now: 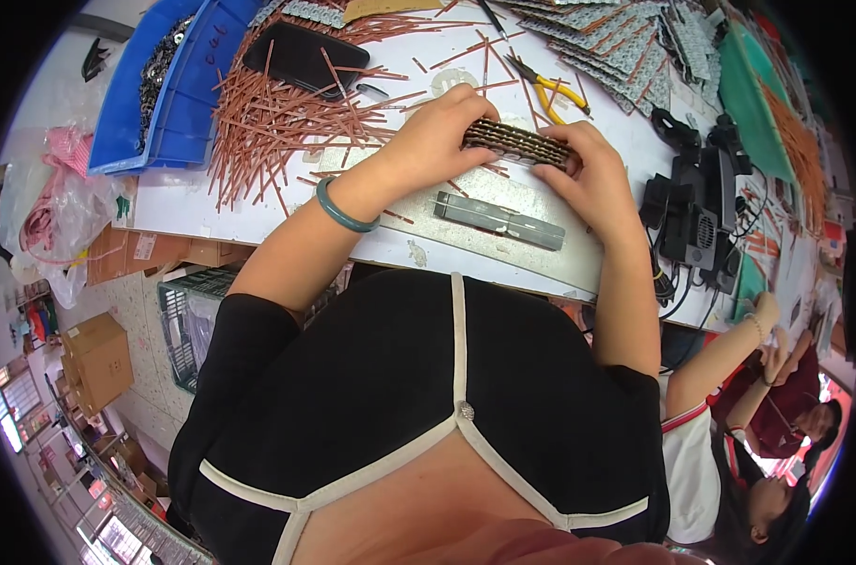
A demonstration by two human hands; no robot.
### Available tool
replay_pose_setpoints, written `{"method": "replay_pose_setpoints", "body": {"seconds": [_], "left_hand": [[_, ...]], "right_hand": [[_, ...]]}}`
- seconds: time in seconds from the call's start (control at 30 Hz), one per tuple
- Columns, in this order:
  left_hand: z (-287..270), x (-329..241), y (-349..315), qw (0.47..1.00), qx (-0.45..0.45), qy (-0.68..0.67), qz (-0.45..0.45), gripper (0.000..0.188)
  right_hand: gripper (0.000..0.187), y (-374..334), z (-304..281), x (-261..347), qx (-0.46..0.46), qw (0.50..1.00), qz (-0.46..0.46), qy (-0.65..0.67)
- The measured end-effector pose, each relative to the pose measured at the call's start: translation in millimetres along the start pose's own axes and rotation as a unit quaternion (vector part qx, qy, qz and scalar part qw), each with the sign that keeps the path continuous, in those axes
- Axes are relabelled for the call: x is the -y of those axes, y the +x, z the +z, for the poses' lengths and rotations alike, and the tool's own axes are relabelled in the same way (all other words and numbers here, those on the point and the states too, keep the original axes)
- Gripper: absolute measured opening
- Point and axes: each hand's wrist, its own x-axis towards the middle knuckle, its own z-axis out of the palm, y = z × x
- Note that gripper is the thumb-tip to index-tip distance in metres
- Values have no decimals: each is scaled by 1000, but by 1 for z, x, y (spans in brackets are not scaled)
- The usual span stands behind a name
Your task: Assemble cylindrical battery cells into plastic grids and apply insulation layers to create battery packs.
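Between my two hands is a stack of narrow, dark brown strips with wavy edges; their exact kind I cannot make out. My left hand grips its left end, thumb on the near side and fingers behind. At the right end my right hand closes on it the same way. Just nearer to me, a grey metal bar-shaped fixture lies on a metal plate. Pliers with yellow handles rest beyond the stack, close to my right fingers.
Many thin reddish-brown strips are heaped at the left around a black phone. A blue bin holds small dark parts. Patterned grey sheets pile up at the far right. Black devices with cables stand right; beyond them a co-worker's arm reaches in.
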Motion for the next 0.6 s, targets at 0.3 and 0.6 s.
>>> {"method": "replay_pose_setpoints", "body": {"seconds": [0.3, 0.6], "left_hand": [[-7, -3, 2, 1000, 22, -7, -14, 39], [-9, -1, 1, 999, 18, -31, -21, 38]], "right_hand": [[40, 3, 4, -3, -8, 1000, 0, 18], [40, 3, 7, -1, -1, 999, 2, 42]]}}
